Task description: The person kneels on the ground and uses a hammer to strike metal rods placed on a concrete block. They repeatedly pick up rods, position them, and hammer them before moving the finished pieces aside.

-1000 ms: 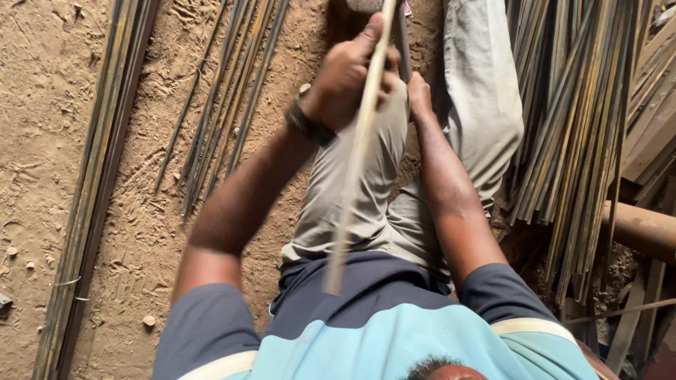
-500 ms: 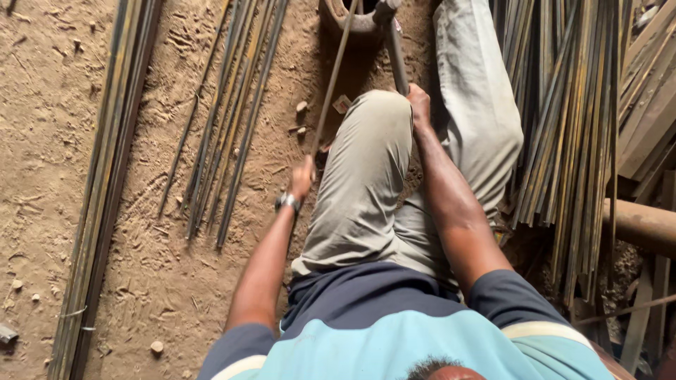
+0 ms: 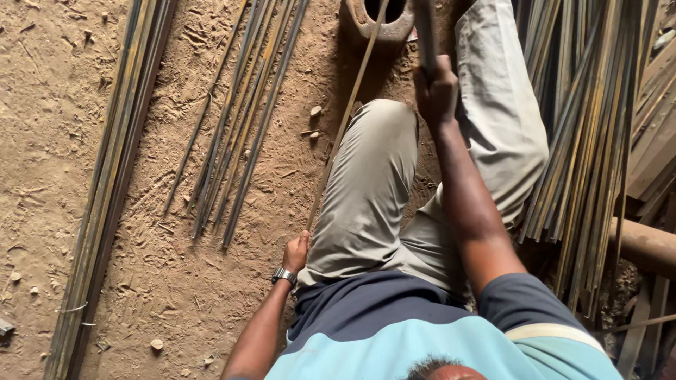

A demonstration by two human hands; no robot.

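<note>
Left hand (image 3: 296, 252) closed on thin bamboo strip (image 3: 345, 119) running into round clay pot (image 3: 377, 24); right hand (image 3: 436, 91) gripping blade handle (image 3: 424, 35).

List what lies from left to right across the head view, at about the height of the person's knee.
Long bundle of strips → smaller loose set of strips → single thin strip running down to the left hand → bent knee → right hand gripping a tool handle → big pile of strips.

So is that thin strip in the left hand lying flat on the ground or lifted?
Lifted at the near end. The left hand holds the thin strip beside the knee; its far end runs up towards the round clay-coloured ring.
</note>
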